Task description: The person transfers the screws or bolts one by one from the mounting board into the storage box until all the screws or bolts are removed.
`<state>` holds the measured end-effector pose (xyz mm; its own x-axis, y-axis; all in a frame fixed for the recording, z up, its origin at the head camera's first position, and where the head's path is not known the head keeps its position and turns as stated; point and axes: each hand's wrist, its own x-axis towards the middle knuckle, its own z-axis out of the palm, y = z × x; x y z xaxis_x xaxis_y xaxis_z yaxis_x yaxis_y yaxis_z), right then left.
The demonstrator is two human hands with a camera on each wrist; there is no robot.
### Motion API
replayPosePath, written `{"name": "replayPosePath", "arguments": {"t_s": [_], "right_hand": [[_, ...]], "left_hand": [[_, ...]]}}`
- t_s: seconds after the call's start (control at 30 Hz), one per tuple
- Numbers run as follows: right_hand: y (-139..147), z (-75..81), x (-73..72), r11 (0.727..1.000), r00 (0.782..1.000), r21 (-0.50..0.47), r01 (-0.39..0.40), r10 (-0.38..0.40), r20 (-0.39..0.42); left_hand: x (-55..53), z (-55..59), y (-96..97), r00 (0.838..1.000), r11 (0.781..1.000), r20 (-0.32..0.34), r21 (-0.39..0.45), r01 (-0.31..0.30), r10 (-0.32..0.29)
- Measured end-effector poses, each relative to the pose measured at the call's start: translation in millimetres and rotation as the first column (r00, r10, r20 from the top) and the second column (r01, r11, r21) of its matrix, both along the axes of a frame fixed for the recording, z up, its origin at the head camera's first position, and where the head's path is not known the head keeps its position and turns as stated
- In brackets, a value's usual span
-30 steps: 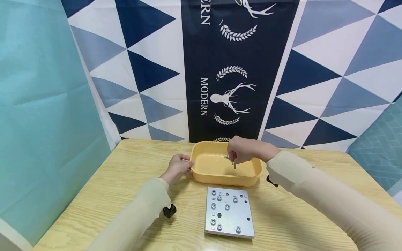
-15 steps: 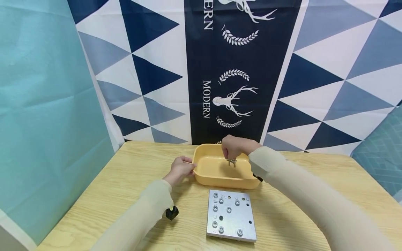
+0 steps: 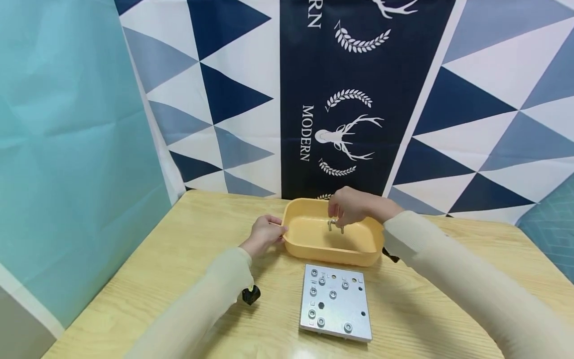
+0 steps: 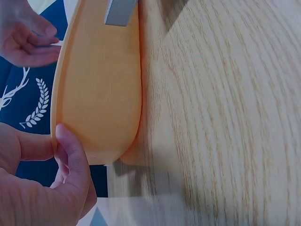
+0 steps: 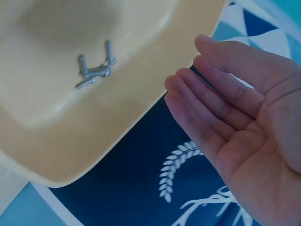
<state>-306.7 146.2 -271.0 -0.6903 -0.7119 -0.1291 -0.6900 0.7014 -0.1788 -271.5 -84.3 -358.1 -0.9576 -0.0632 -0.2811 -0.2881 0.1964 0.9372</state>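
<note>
My left hand (image 3: 264,232) pinches the left rim of a yellow plastic bin (image 3: 332,256); the left wrist view shows thumb and fingers (image 4: 70,146) on either side of the rim. Over the bin's far right part is my right hand (image 3: 352,205). In the right wrist view that hand (image 5: 244,103) is open, fingers loosely bent around nothing. Several small silver screws (image 5: 98,71) appear in a cluster apart from the fingertips, within the bin's outline. Whether they are in the air or touching the bottom, I cannot tell.
In front of the bin lies a silver metal plate (image 3: 336,311) with several socket-head screws seated in it and some open holes. The wooden table (image 3: 215,224) meets a patterned cloth (image 3: 242,99) behind the bin. A teal sheet (image 3: 80,124) hangs on the left.
My right hand's fingers have loosened and the screws have left them. It first moved left over the bin, then back right. The left hand stays at the rim; the head view has shifted slightly.
</note>
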Motion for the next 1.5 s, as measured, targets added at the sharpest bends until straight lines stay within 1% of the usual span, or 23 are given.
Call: {"name": "replayPosePath", "arguments": {"t_s": [0.07,0.2,0.43,0.53,0.6,0.73,0.87,1.1,1.17,1.3,1.5], "right_hand": [[0.9,3.1,9.8,0.999,1.0,-0.03,-0.02,0.02,-0.003],[0.8,6.6,33.1,0.993,0.996,-0.082,-0.089,0.089,-0.009],[4.2,7.6,77.5,0.981,0.987,-0.113,-0.159,0.159,-0.012],[4.0,4.1,90.6,0.978,0.985,-0.115,-0.175,0.175,-0.012],[2.6,1.3,96.6,0.979,0.985,-0.11,-0.173,0.174,0.002],[-2.1,-5.2,103.9,0.982,0.984,-0.086,-0.168,0.173,0.048],[-10.5,-11.6,107.9,0.984,0.979,-0.054,-0.167,0.172,0.111],[-26.2,-27.4,113.9,0.976,0.967,-0.013,-0.218,0.217,0.136],[-28.6,-31.7,115.6,0.976,0.965,-0.012,-0.216,0.216,0.146],[-31.6,-36.2,118.4,0.977,0.969,-0.018,-0.212,0.213,0.128],[-35.1,-36.9,121.6,0.978,0.975,-0.011,-0.21,0.21,0.067]], "left_hand": [[-1.1,1.2,-0.6,1.0,1.0,-0.001,0.001,0.003,-0.003],[-3.2,0.6,-1.7,1.0,1.0,-0.007,0.01,0.006,-0.005],[-3.9,-2.1,1.0,1.0,1.0,-0.006,0.023,0.018,-0.018],[-4.0,-2.7,2.3,1.0,1.0,-0.009,0.024,0.016,-0.015],[-3.8,-2.9,2.6,1.0,1.0,-0.009,0.022,0.011,-0.011],[-4.1,-3.4,1.8,1.0,1.0,-0.008,0.023,0.014,-0.014],[-5.0,-4.2,0.2,1.0,0.999,0.005,0.033,0.019,-0.019],[-6.2,-5.3,1.4,1.0,1.0,-0.005,0.022,0.023,-0.023],[-6.6,-5.6,2.0,1.0,0.999,-0.006,0.022,0.024,-0.024],[-8.3,-4.9,2.0,1.0,1.0,-0.016,0.021,0.021,-0.021],[-9.9,-4.7,-0.8,1.0,1.0,-0.01,0.009,0.02,-0.02]]}}
